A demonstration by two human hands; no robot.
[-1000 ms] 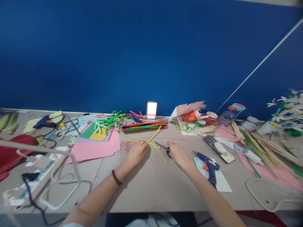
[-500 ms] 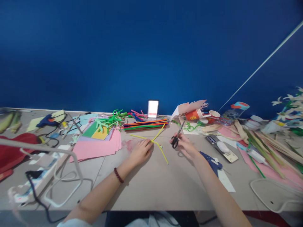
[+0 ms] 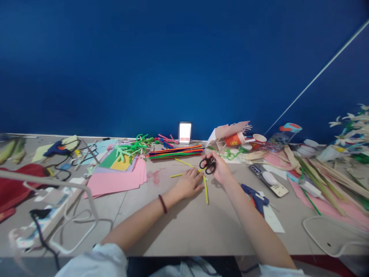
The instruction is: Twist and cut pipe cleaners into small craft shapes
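Note:
Low over the table, my left hand (image 3: 188,183) has its fingertips closed on a shape of joined yellow pipe cleaners (image 3: 206,190). The arms of that shape stick out from around the fingers, and its middle is partly covered. My right hand (image 3: 220,169) grips a pair of scissors (image 3: 210,166) by the black handles, close to the left fingertips and over the pipe cleaners. I cannot make out the scissor blades. Behind both hands lies a bundle of colourful pipe cleaners (image 3: 175,152).
At left are pink paper sheets (image 3: 115,181), green pipe cleaner pieces (image 3: 135,146) and a white power strip (image 3: 52,215) with cables. A blue glue gun (image 3: 255,198), a phone (image 3: 268,181) and paper cups (image 3: 235,139) stand or lie at right. A blue wall rises behind.
My left hand has moved right with the yellow pipe cleaners, which have turned. My right hand has raised and turned the scissors, bringing them close to the left fingertips.

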